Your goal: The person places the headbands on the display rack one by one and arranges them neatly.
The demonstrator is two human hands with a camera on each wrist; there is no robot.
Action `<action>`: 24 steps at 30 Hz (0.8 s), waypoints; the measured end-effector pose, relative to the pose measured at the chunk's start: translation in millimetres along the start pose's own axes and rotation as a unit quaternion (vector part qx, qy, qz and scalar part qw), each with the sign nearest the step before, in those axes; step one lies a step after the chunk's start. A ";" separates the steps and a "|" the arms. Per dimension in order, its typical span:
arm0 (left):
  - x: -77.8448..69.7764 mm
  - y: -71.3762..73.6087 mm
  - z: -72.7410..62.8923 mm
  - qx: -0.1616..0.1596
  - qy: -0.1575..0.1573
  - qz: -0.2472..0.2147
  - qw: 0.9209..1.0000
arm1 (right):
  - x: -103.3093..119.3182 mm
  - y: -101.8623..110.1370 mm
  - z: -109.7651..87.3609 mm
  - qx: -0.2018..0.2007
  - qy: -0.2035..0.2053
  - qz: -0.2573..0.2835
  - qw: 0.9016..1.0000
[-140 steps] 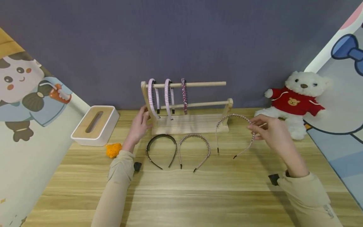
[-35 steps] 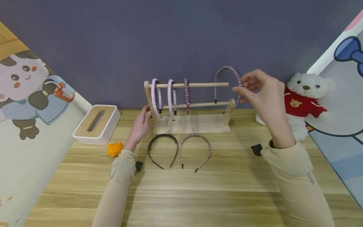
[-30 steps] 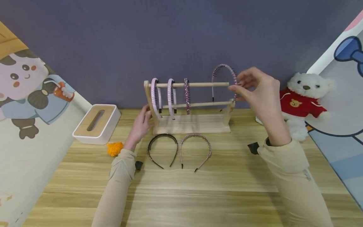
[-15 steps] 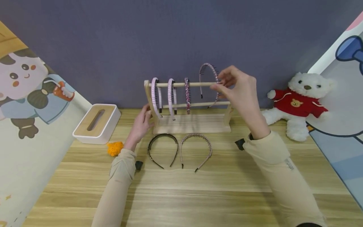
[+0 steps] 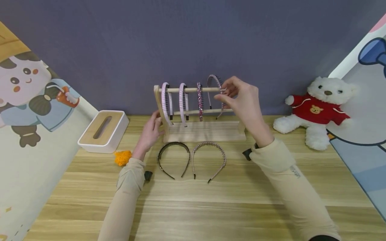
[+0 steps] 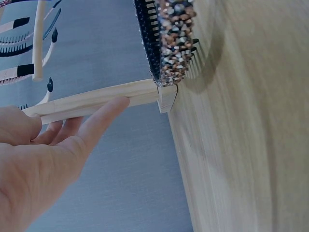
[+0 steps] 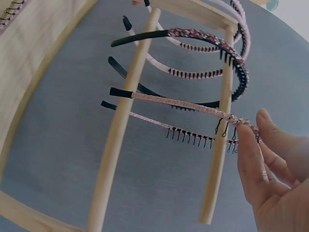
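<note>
A pink beaded headband [image 7: 181,103] is pinched between the thumb and fingers of the right hand [image 5: 245,102], just right of centre in the head view. From that grip, its crown lies to the upper left, with the tips below. The loop is set across the upper rod [image 5: 191,90] of the wooden rack [image 5: 208,131], whose length passes between its two arms. It is turned slightly askew, while the purple glittery headband [image 5: 200,100] to its left is seen nearly edge-on. Any contact between crown and rod is hard to judge, being partly covered by fingers. The rack's left upright is held by the left hand [image 5: 150,130], farther from the band.
</note>
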State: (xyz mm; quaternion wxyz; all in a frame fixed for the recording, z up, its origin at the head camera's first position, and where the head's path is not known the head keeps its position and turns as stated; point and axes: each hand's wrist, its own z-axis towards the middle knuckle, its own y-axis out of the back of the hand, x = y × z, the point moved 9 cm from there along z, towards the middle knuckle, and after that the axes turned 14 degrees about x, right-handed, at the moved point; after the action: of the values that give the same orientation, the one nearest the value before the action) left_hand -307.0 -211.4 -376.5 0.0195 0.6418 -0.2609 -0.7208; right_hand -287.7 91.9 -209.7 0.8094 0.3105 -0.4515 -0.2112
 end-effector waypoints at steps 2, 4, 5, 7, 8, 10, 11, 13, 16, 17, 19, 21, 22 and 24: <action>0.8 0.1 -0.3 0.000 0.002 0.002 1.000 | -0.9 -4.0 0.5 0.006 -0.004 0.007 1.000; 1.2 -0.2 -0.5 0.001 0.002 0.000 1.000 | -2.0 -7.5 0.8 0.011 -0.010 0.012 1.000; 1.3 -0.2 -0.7 0.001 0.002 -0.001 1.000 | -2.6 -9.2 1.0 0.013 -0.013 0.015 1.000; 1.3 0.0 -1.0 -0.001 0.000 -0.004 1.000 | -3.3 -12.3 1.3 0.016 -0.016 0.017 1.000; 1.2 0.1 -1.1 -0.002 -0.001 -0.006 1.000 | -3.4 -13.5 1.4 0.015 -0.016 0.014 1.000; 0.5 0.2 -1.1 -0.002 -0.004 -0.009 1.000 | -3.7 -16.0 1.0 0.013 -0.015 0.014 1.000; 0.4 0.3 -1.0 -0.004 -0.004 -0.010 1.000 | -3.8 -17.0 0.8 0.011 -0.014 0.011 1.000; 0.1 0.4 -0.6 -0.003 -0.005 -0.009 1.000 | -4.0 -18.8 -0.4 0.007 -0.011 0.005 1.000; -0.1 0.0 0.1 -0.001 -0.006 -0.009 1.000 | -5.2 -21.6 -2.1 0.003 -0.007 0.007 1.000; -0.4 0.0 0.3 -0.001 -0.006 -0.008 1.000 | -5.3 -22.4 -2.6 0.002 -0.005 0.007 1.000; -1.1 -0.2 0.3 0.000 -0.008 -0.010 1.000 | -5.1 -23.7 -3.5 -0.001 -0.001 0.008 1.000; -1.7 0.0 0.1 0.000 -0.010 -0.010 1.000 | -5.2 -24.7 -4.2 -0.004 0.002 0.010 1.000; -2.1 0.1 -0.1 0.000 -0.010 -0.009 1.000 | -5.1 -25.2 -4.3 -0.005 0.003 0.008 1.000; -2.6 0.6 -0.5 0.000 -0.011 -0.008 1.000 | -4.9 -25.7 -4.6 -0.009 0.003 0.004 1.000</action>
State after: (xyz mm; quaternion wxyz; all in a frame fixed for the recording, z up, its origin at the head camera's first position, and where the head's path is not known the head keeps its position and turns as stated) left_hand -306.3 -211.1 -373.9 0.0111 0.6358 -0.2559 -0.7281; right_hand -287.8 78.0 -232.3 0.8143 0.3020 -0.4486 -0.2110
